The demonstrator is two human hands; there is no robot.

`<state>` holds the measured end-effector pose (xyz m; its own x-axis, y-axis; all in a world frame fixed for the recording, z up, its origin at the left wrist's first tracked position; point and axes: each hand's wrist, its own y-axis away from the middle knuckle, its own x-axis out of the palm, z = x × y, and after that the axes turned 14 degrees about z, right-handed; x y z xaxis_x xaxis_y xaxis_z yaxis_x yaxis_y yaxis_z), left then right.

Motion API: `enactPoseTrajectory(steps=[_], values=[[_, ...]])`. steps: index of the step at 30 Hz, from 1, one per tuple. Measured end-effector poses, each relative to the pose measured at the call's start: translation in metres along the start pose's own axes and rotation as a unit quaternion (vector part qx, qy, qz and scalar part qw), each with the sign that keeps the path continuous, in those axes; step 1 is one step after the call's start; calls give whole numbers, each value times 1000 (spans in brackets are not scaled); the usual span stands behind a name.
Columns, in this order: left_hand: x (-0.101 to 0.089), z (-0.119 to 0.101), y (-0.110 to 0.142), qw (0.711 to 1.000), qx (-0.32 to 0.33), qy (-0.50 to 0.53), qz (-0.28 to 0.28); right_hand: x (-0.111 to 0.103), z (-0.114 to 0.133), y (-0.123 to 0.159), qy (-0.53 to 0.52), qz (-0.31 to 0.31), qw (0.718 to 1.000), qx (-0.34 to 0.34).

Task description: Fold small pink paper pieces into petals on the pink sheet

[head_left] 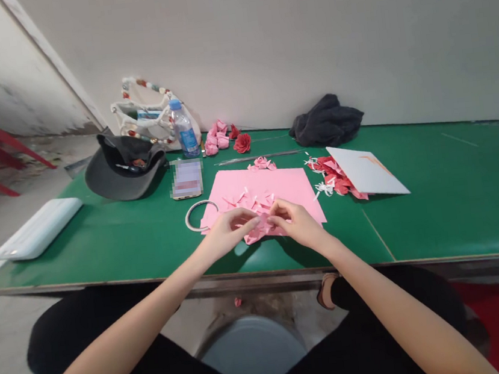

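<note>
Between my two hands is a folded piece of pink paper (pixel 259 229), pinched just above the near edge of a pink paper sheet. My left hand (pixel 231 228) grips its left side with thumb and fingers closed. On the other side, my right hand (pixel 294 221) pinches it with thumb and forefinger. Pink paper cuttings (pixel 246 198) lie right behind my fingers on the pink sheet (pixel 276 180). A roll of tape (pixel 193 217) lies flat at the sheet's left edge. Near the sheet's far edge is a small cluster of folded pink pieces (pixel 262 163).
On the green table (pixel 460 197) stand a water bottle (pixel 185 131), a beaded bag (pixel 149 114), a cap (pixel 124 169), a phone (pixel 186 178) and a white device (pixel 39 230). Paper flowers (pixel 242 143), dark cloth (pixel 327 121) and a white card (pixel 368 169) over red scraps (pixel 336 175) lie further off.
</note>
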<state>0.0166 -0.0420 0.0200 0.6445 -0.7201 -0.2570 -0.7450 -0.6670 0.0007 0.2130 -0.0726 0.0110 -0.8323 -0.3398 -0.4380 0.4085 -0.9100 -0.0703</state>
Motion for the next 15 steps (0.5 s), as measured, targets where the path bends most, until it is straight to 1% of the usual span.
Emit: enactPoseTrajectory(steps=[2,4,5,9,10,12,15], values=[[-4,2,-1,1000,-10,4,10,-2,4,1,11,20,1000,-11],[-6,5,-2,999,-20,26,26,-1,6,2,13,24,999,-21],[-6,7,-3,999,-21,40,24,0,6,2,8,23,999,-24],[-4,12,-4,996,-18,88,-11,3,4,0,-33,13,999,-23],[-4,13,-4,995,-18,95,-7,4,4,0,-36,10,999,-24],[-2,12,-3,994,-25,103,19,4,4,1,-31,3,999,-31],[-1,13,-3,994,-40,95,47,4,6,1,-4,16,999,-39]])
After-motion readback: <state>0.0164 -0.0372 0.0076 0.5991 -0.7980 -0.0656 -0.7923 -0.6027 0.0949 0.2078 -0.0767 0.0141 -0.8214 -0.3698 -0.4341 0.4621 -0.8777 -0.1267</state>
